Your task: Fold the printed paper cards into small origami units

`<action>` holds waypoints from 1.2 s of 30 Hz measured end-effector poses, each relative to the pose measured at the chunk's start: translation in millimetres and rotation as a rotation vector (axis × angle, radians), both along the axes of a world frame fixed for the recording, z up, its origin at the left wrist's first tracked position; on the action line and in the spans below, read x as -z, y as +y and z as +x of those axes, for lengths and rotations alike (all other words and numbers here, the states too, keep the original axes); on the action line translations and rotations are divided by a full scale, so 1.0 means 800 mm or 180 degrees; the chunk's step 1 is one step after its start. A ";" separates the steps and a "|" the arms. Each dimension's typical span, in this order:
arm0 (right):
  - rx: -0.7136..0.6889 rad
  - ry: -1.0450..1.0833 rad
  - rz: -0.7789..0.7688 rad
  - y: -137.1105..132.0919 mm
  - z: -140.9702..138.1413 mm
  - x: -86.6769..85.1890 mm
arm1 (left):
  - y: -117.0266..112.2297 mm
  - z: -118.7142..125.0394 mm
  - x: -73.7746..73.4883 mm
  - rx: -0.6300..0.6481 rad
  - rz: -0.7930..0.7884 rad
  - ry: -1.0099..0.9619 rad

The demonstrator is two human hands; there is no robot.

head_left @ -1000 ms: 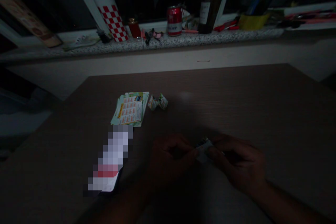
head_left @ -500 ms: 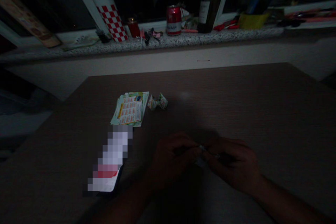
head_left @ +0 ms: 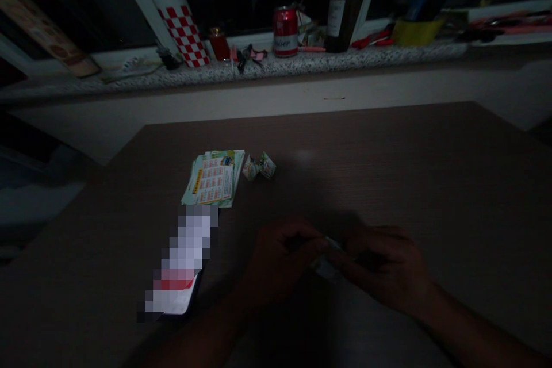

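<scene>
Whitish paper [head_left: 326, 268] between left hand [head_left: 281, 257] and right hand [head_left: 386, 269]

Free passage over the right tabletop [head_left: 466, 184], obstacles at left: phone [head_left: 186, 256] and paper stack [head_left: 214, 179]

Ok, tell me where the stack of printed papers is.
In the head view, the stack lies left of centre, beyond the phone, beside folded paper.

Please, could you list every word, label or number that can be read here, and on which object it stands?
"iser": end of a word on the red can; its beginning is unclear.
Stack of printed papers: print too small to read.
Folded paper: marks too small to read.
Dark bottle: white label too blurred.
Phone screen: pixelated, unreadable.
Held paper: too dark to read.
</scene>
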State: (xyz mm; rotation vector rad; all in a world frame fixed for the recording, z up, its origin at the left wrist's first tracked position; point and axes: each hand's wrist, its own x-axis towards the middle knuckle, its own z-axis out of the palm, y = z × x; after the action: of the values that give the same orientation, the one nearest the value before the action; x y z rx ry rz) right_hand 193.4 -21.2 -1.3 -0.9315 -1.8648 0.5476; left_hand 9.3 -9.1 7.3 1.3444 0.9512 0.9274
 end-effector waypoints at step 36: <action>-0.0140 0.0627 -0.0761 -0.012 -0.004 -0.001 | 0.005 -0.003 0.013 -0.0277 -0.0743 -0.0706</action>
State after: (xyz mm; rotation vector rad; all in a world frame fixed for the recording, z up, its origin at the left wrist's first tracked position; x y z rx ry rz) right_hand 190.0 -31.1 -0.5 -0.9557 -1.6697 0.8724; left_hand 6.6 -5.5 -2.9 0.9885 0.9203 0.9767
